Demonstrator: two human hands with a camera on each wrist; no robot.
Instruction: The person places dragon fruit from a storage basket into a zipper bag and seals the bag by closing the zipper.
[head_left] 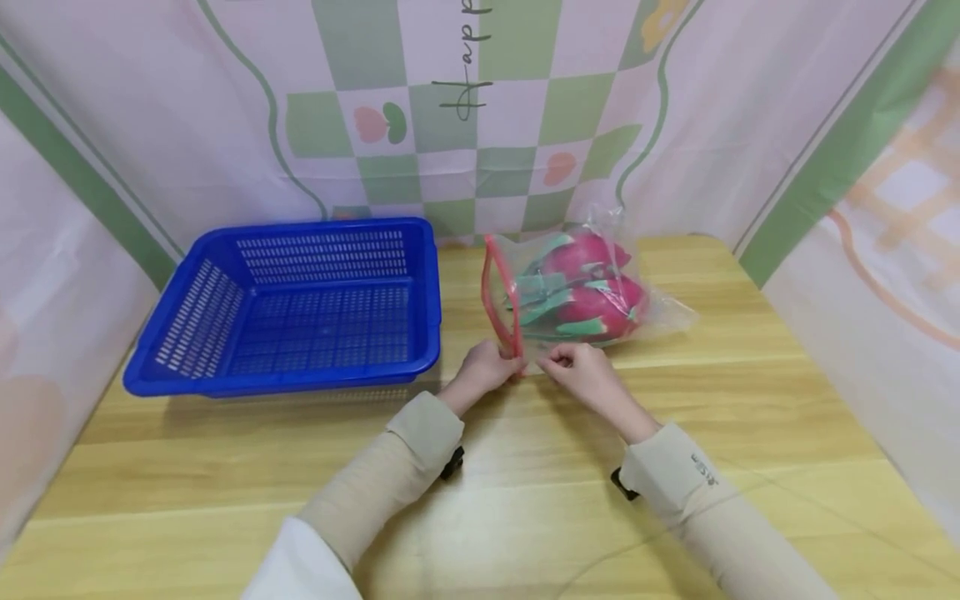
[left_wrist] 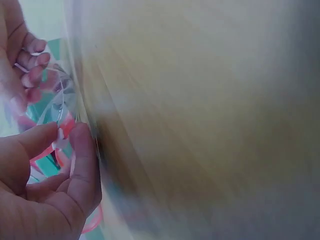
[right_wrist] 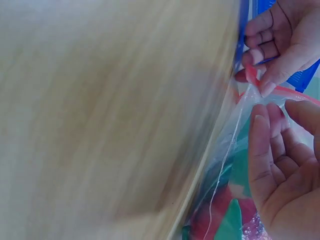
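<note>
A clear zip bag point(head_left: 534, 354) with a red zip edge point(head_left: 491, 310) lies on the table, its mouth gaping toward the left. Two pink dragon fruits point(head_left: 600, 308) with green scales are inside. My left hand point(head_left: 486, 367) pinches the near corner of the zip edge between thumb and index finger; a small whitish piece point(left_wrist: 60, 141) shows there in the left wrist view. Just right of that corner is my right hand point(head_left: 585, 372), close beside the bag's near edge. In the right wrist view its thumb and fingers point(right_wrist: 261, 145) stand apart, loosely bent, with no bag film pinched between them.
A blue plastic basket point(head_left: 431, 354) with slotted walls stands to the left of the bag. Behind the wooden table point(head_left: 495, 508) hangs a patterned cloth point(head_left: 510, 117), with more cloth along both sides.
</note>
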